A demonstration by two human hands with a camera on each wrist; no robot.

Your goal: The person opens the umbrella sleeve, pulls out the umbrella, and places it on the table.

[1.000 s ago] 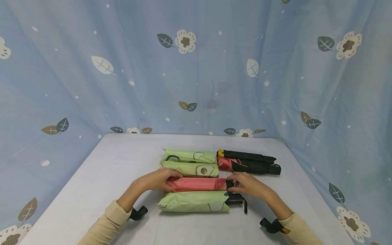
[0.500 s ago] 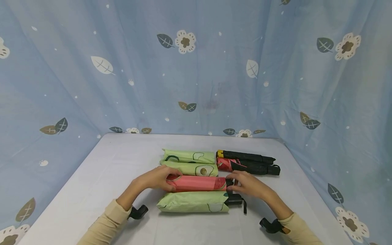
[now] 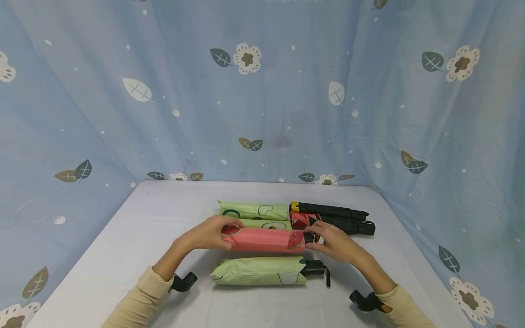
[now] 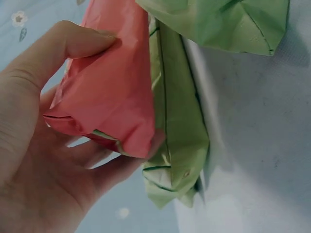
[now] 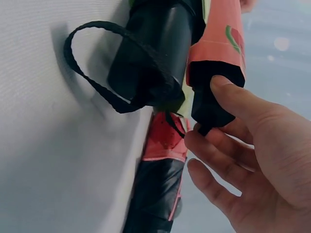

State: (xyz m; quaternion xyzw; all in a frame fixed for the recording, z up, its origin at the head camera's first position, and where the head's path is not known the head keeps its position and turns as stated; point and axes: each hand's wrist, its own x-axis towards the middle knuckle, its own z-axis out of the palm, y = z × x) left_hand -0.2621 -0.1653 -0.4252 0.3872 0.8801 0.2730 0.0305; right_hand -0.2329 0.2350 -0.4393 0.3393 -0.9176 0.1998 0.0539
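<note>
A folded red umbrella is raised off the table between my two hands. At its left end my left hand grips the cloth, thumb on one side and fingers on the other. My right hand pinches the black handle at the other end. Nearer to me a folded green umbrella with a black handle and a wrist strap lies on the table. Just behind the red one is another green umbrella, partly hidden by it.
One more green umbrella lies farther back. To its right are a black umbrella with a yellow end and a red and black one. The white table meets a blue patterned curtain at the back.
Both hands have lifted the red umbrella up from the table, opening a gap between it and the front green umbrella. It now covers part of the green umbrella behind.
</note>
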